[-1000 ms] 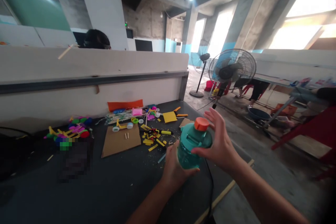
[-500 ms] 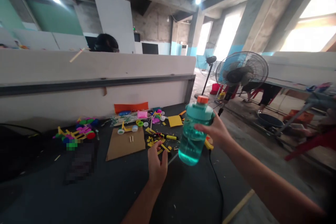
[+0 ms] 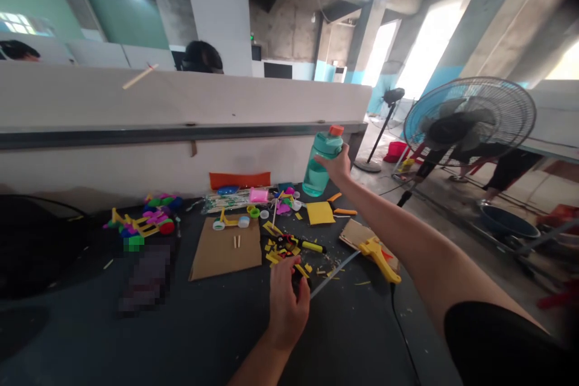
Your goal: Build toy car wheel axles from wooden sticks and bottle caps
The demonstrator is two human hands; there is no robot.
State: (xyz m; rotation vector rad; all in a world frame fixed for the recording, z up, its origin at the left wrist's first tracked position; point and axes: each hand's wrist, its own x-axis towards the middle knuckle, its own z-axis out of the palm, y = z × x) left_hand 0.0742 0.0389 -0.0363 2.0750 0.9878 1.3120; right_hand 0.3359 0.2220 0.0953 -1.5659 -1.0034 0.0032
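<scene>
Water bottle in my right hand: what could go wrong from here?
The bottle looks partly filled, so if your right hand loosens while it stands unevenly, it might topple toward the yellow square. Your right forearm reaches close by the yellow glue gun and could perhaps nudge it; whether it's hot can't be seen.

Cardboard [image 3: 221,253] left — glue gun [image 3: 380,260] right, bottle [image 3: 316,169] behind

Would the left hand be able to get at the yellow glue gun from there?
Probably yes: nothing tall stands between the left hand and the yellow glue gun, though a translucent glue stick is there. The right arm is nearby but doesn't cover the gun.
</scene>
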